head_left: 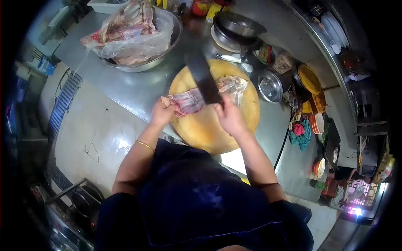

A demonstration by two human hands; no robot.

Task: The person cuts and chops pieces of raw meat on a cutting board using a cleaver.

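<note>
A slab of raw ribs [187, 101] lies on a round wooden chopping board [205, 131]. My left hand [163, 111] is closed on the slab's left end. In my right hand [228, 111] is a cleaver [202, 75], gripped near its lower end. Its dark, wide blade is slightly blurred and hides the slab's right end. To the right of the blade, a crumpled piece of clear plastic or pale meat [234, 85] rests on the board; I cannot make out which.
A large metal basin [178, 35] at the upper left holds more raw meat [130, 31] in clear plastic. Dark pans [240, 25] stand behind the board. A shiny metal bowl [270, 85] is close to its right side. The steel counter [125, 85] ends at the left.
</note>
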